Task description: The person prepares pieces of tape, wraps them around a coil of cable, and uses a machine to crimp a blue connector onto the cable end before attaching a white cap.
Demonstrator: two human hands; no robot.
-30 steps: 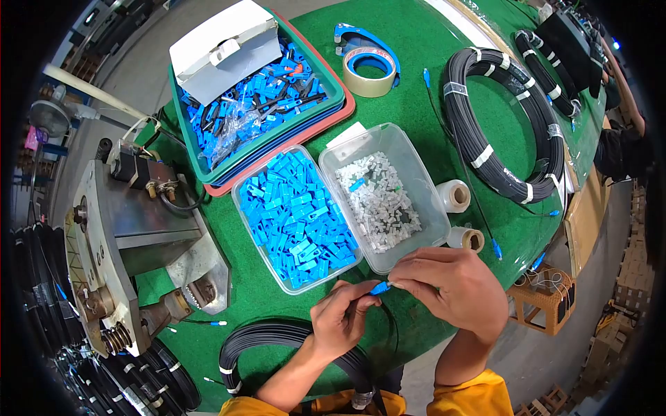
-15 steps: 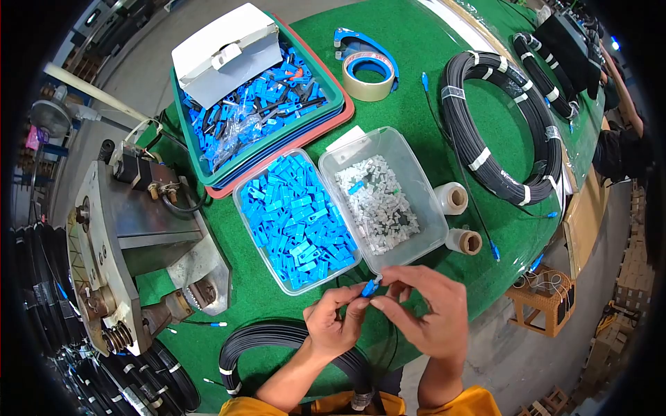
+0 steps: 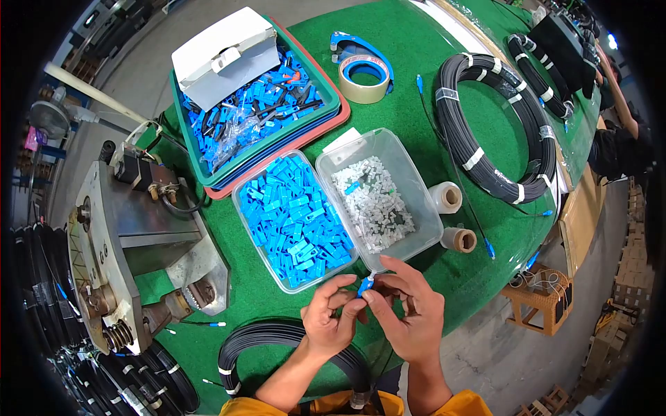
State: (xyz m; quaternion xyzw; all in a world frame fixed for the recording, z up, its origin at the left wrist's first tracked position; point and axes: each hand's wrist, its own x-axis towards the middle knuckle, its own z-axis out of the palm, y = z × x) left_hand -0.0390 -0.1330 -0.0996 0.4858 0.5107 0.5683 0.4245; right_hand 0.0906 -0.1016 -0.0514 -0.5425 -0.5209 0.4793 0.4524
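Near bench (image 3: 409, 125) edge: left hand (image 3: 327, 319), right hand (image 3: 411, 319) both pinching blue plug (image 3: 365, 285). Best: left steady, right light, white tip (image 3: 371, 275) straight.

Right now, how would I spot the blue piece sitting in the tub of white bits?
On the green table, find the clear tub right of the tub of blue parts. The blue piece lies on its white bits, towards the upper left, blue against surrounding white.
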